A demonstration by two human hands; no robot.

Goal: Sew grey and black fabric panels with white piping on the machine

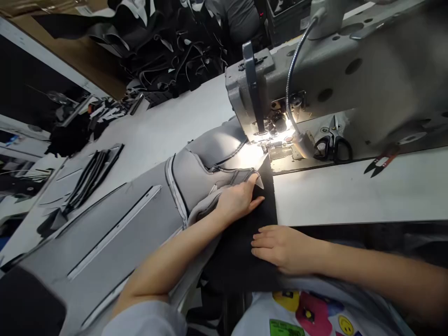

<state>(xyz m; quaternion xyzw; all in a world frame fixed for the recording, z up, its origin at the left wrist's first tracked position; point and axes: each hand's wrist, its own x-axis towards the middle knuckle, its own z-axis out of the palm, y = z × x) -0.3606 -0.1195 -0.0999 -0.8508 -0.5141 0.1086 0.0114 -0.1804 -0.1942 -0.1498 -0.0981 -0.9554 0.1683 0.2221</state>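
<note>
A large grey fabric piece (150, 205) with black-edged seams and white strips runs from the lower left up to the sewing machine (241, 88). My left hand (238, 200) grips the fabric's edge, thumb on top, just in front of the lit needle area. A black fabric sheet (241, 254) hangs over the table edge toward my lap. My right hand (280, 247) lies on that black sheet, its fingers stretched side by side. What is beneath its palm is hidden.
Black-handled scissors (333, 142) and red thread snips (382, 161) lie right of the needle. Stacked grey pieces (91, 175) are on the white table (154, 133) at left. Dark fabric heaps (175, 42) and a seated person (241, 21) are beyond.
</note>
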